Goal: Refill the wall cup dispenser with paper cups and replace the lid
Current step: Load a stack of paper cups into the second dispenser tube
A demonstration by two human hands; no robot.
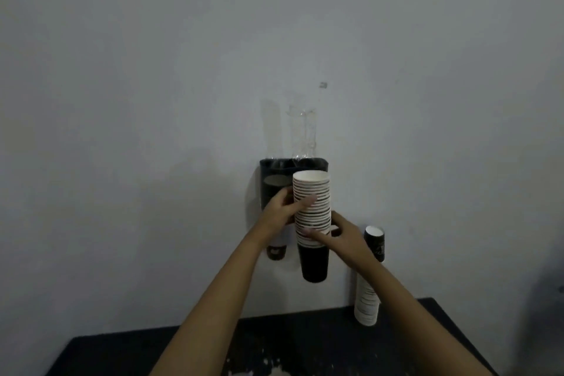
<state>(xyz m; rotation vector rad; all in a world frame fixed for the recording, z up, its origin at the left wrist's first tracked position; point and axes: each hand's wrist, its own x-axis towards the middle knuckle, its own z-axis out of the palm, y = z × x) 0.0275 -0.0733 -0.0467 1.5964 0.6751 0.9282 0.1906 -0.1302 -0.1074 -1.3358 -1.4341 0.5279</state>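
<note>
I hold a tall stack of nested paper cups upright in front of the wall dispenser, its black bottom cup hanging lowest. My left hand grips the stack's upper half from the left. My right hand grips its lower part from the right. The dispenser has a black base fixed to the wall, with a clear tube rising above it and a cup poking out below on the left. I cannot make out a lid.
A second stack of cups leans upside down against the wall at the right, standing on the dark table. White marks lie on the table's front middle. A small clip sits on the wall above the tube.
</note>
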